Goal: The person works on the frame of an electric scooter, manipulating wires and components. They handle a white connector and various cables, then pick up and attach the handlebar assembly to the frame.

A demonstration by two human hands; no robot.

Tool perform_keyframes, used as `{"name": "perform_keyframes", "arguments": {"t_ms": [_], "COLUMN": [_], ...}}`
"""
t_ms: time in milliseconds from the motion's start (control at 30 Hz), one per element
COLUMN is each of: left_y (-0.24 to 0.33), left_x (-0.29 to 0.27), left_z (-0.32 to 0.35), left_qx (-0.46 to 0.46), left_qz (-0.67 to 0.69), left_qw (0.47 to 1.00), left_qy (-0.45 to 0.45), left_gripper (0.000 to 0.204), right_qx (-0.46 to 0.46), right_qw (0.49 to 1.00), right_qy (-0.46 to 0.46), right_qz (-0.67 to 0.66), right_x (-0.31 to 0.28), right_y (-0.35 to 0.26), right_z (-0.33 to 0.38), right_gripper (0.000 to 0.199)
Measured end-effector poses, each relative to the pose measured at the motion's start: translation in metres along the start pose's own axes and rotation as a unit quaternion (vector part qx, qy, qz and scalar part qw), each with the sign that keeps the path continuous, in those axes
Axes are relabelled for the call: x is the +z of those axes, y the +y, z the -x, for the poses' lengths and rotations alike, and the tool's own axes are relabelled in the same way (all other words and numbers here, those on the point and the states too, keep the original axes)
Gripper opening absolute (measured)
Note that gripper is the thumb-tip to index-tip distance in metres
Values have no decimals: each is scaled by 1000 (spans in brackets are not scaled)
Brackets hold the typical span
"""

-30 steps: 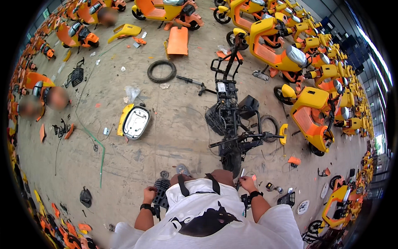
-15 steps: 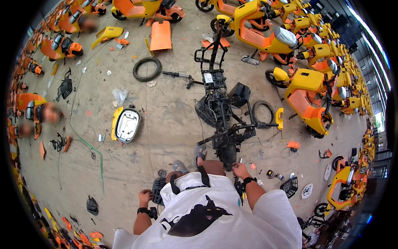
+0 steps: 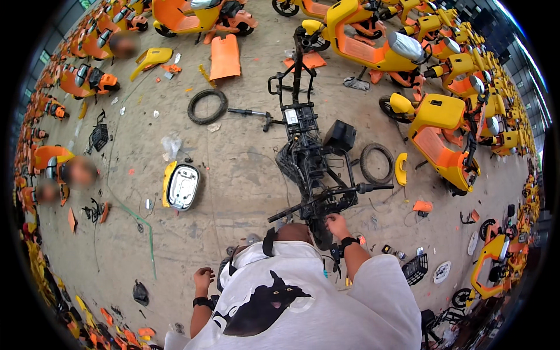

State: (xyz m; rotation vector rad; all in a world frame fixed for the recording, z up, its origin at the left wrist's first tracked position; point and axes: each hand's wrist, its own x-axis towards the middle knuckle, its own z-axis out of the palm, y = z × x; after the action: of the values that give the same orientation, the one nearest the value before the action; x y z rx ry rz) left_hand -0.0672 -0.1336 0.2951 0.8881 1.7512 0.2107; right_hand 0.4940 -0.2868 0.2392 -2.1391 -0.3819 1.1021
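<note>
A stripped black scooter frame (image 3: 308,153) lies on the concrete floor in front of me, its handlebar (image 3: 326,198) across the near end. My right hand (image 3: 337,224), with a black wristband, grips the frame just below the handlebar. My left hand (image 3: 203,275), also with a wristband, hangs with curled fingers beside a dark cylindrical part (image 3: 222,273) that my white shirt half hides. Whether the hand touches that part is unclear.
A white and yellow body panel (image 3: 181,185) lies to the left. Loose tyres (image 3: 207,106) (image 3: 377,163), an orange panel (image 3: 224,56) and a black basket (image 3: 415,268) lie about. Yellow and orange scooters (image 3: 443,137) crowd the right and far sides. A green hose (image 3: 137,219) runs on the left.
I have come closer to the black frame. My right hand has gone forward onto the frame below the handlebar. My left hand has dropped lower and further left.
</note>
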Motion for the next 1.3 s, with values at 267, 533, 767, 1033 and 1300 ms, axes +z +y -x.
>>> {"name": "perform_keyframes", "arguments": {"t_ms": [267,533,767,1033,1300], "left_y": [-74,-102,7,-66,-106], "left_x": [0,31,64,96,114], "left_z": [1,42,163,152,91], "left_qx": [37,168,168,24,109], "left_qz": [-10,-174,-144,-40,-71], "left_qw": [999,953,932,974,955], "left_qy": [37,185,286,222,267], "left_gripper": [22,25,26,26,26], "right_qx": [-209,-254,-295,-295,-260], "right_qw": [932,856,683,723,728], "right_qy": [179,78,-226,-230,-229], "right_qz": [235,444,628,581,591], "right_x": [-22,-27,-43,-44,-38], "right_y": [-58,-72,-118,-160,-170], "right_z": [-52,-87,-123,-79,-64], "right_gripper": [24,55,69,67,66]}}
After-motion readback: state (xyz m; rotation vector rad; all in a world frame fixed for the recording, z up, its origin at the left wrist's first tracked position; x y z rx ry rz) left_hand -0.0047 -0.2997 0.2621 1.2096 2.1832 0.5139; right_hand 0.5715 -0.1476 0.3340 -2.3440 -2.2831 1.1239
